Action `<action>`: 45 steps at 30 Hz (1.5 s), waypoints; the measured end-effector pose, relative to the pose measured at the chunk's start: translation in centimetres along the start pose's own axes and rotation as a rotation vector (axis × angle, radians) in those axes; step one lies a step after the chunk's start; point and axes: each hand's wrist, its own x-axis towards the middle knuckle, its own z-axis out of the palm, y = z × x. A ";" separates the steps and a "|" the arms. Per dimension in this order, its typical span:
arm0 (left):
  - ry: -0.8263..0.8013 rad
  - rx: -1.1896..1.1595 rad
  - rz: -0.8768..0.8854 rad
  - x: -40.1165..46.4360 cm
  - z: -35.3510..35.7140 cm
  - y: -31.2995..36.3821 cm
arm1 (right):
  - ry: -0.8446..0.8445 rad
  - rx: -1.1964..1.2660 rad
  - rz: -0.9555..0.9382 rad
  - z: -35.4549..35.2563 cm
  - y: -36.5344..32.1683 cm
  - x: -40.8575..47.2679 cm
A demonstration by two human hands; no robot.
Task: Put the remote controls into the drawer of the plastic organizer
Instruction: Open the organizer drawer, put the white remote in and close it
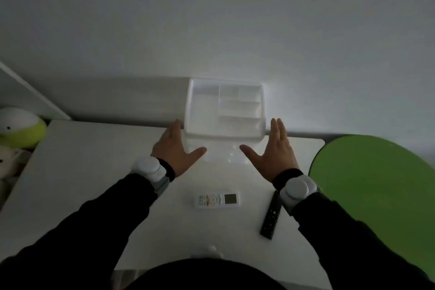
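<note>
A person in dark sleeves reaches both hands toward a clear plastic organizer (224, 110) standing at the far edge of a white bench (94, 172), against the wall. The left hand (175, 148) and the right hand (270, 150) flank its lower front, each grip wide open and holding nothing, thumbs angled inward toward the drawer (222, 153). Whether the palms touch the plastic cannot be told in the dim light, nor whether the drawer is pulled out at all. Neither remote has gone in: the white remote (217, 200) lies flat near the middle of the bench, and the black remote (271, 215) lies to its right, partly under the right wrist. By the look of it the job has barely begun, with the drawer to open and both remotes left to stow.
</note>
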 end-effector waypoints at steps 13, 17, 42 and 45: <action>-0.248 -0.542 -0.151 0.6 1.3 -0.4 | -0.184 0.524 0.272 3.5 1.1 0.6; -0.233 -0.555 -0.123 0.4 1.5 -0.5 | -0.194 0.560 0.293 3.7 1.3 0.2; -0.242 -0.685 -0.427 -6.3 6.3 -5.9 | -0.253 0.401 0.450 8.6 6.4 -6.2; -0.361 -0.632 -0.519 -6.8 8.2 -6.4 | -0.373 0.328 0.479 10.7 6.8 -6.3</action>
